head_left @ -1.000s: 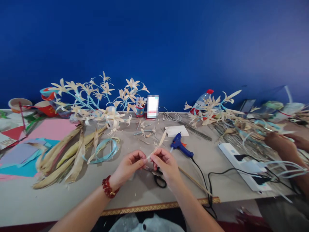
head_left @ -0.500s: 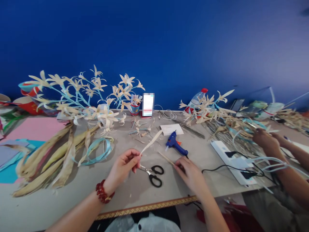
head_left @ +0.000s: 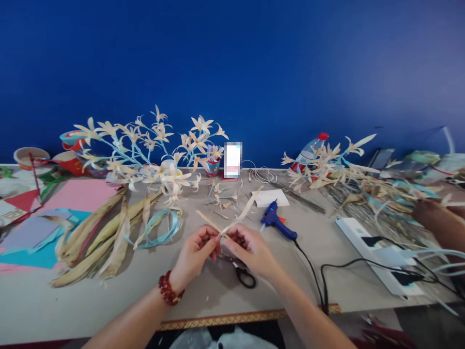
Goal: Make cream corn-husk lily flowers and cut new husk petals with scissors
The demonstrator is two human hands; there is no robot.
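Note:
My left hand (head_left: pixel 200 246) pinches the lower end of a pale husk strip (head_left: pixel 247 205) that slants up to the right. Against it, my right hand (head_left: pixel 250 245) holds a thin tan stick (head_left: pixel 207 219) that points up to the left. The strip and the stick cross between my fingertips, and the fingers hide part of both. Below my hands lie scissors with black handles (head_left: pixel 246 278), partly covered by my right hand. To the right rests a blue glue gun (head_left: pixel 276 221) beside a white card (head_left: pixel 269 198).
Dried husks (head_left: pixel 116 242) and a light blue ribbon (head_left: pixel 170 232) lie at left. Husk flowers (head_left: pixel 145 140) stand along the wall, near a phone (head_left: pixel 233 160). A white power strip (head_left: pixel 378 257) with cables lies at right, near another person's hand (head_left: pixel 432 215).
My right hand has moved left with the stick and met my left hand at the strip. The camera view has shifted left, and the other person's hand is now nearer the right edge.

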